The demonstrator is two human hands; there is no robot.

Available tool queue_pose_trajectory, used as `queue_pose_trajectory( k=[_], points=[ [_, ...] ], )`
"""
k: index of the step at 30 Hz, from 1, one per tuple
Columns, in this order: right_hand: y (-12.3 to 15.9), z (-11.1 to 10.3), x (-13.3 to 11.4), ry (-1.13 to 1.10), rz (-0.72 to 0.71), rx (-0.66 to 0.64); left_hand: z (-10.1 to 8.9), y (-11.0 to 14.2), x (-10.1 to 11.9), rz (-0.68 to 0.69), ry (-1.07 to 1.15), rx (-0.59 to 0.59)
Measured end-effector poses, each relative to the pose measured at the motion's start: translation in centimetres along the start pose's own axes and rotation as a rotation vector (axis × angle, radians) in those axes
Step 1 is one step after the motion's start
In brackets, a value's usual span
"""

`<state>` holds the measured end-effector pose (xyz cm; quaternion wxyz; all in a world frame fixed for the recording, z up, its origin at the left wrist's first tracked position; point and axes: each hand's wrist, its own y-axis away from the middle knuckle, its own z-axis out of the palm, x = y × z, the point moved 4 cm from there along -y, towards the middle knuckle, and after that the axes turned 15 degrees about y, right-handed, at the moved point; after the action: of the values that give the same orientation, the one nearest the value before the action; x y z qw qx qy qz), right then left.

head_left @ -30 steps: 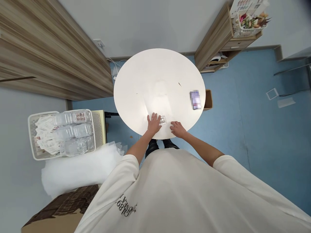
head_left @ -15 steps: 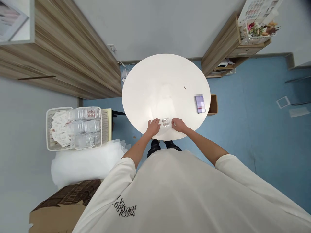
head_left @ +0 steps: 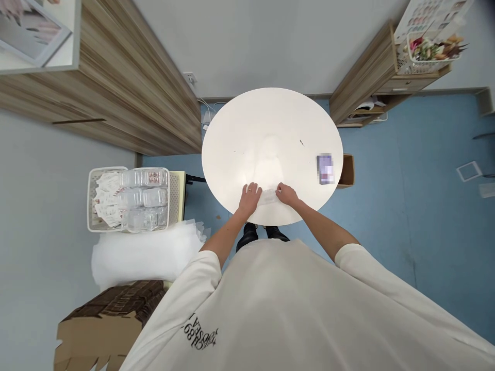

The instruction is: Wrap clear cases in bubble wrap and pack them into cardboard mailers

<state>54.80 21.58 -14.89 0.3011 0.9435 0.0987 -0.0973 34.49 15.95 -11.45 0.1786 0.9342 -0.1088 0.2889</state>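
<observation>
My left hand (head_left: 249,200), with a ring on one finger, and my right hand (head_left: 286,195) rest at the near edge of the round white table (head_left: 270,129). Between them lies a strip of thin white wrap (head_left: 268,196), and both hands hold its ends. The small clear plastic case seen earlier does not show; it is hidden or covered, and I cannot tell which. Towards the table's right edge lies a phone-sized object (head_left: 325,169) with a blurred purple surface, well away from both hands.
To the left, a white basket (head_left: 128,200) holds clear plastic cases and paper cards, above a heap of white foam wrap (head_left: 143,260). A cardboard box (head_left: 100,330) stands below. A wood-grain cabinet (head_left: 116,98) and shelf (head_left: 363,77) flank the table.
The clear case between my hands has gone from sight, and white wrap now lies there. My hands have moved closer to its ends. The whole view has shifted slightly right.
</observation>
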Motion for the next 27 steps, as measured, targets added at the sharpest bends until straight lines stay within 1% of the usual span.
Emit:
queue_pose_trajectory(
  k=[2, 4, 6, 9, 12, 14, 16, 18, 19, 20, 23, 25, 27],
  points=[
    [-0.3, 0.3, 0.1, 0.015, 0.004, 0.022, 0.9, 0.1, 1.3, 0.106, 0.007, -0.054],
    [-0.5, 0.5, 0.2, 0.025, 0.009, 0.028, 2.1, 0.0, 2.1, 0.14, 0.016, -0.119],
    [-0.6, 0.5, 0.2, 0.022, 0.016, 0.021, 3.2, -0.2, 2.3, 0.118, 0.007, -0.125],
    [-0.7, 0.4, 0.2, 0.007, 0.031, 0.001, 4.2, -0.4, 1.9, 0.067, -0.028, -0.105],
    [-0.3, 0.3, 0.2, -0.025, 0.036, -0.013, 4.5, -0.4, 1.4, 0.052, -0.039, -0.093],
    [0.5, 0.0, 0.1, -0.034, 0.012, 0.038, 4.4, -0.4, 1.3, 0.051, -0.017, -0.086],
    [1.6, -0.6, -0.1, 0.015, -0.028, 0.159, 4.1, -0.4, 1.4, 0.049, 0.006, -0.085],
    [3.0, -1.2, -0.6, 0.126, -0.077, 0.286, 3.8, -0.4, 1.5, 0.047, 0.017, -0.092],
    [3.5, -1.2, -0.9, 0.177, -0.13, 0.304, 3.7, -0.4, 1.5, 0.045, 0.02, -0.097],
    [4.0, -1.1, -1.3, 0.22, -0.203, 0.296, 3.5, -0.5, 1.5, 0.045, 0.023, -0.103],
    [4.5, -0.2, -2.4, 0.306, -0.416, 0.209, 3.2, -0.8, 1.2, 0.049, 0.038, -0.117],
    [4.3, 0.4, -2.8, 0.34, -0.468, 0.171, 3.1, -1.0, 0.9, 0.062, 0.049, -0.123],
    [3.7, 0.8, -3.0, 0.356, -0.465, 0.163, 3.0, -1.1, 0.7, 0.071, 0.06, -0.127]
  ],
)
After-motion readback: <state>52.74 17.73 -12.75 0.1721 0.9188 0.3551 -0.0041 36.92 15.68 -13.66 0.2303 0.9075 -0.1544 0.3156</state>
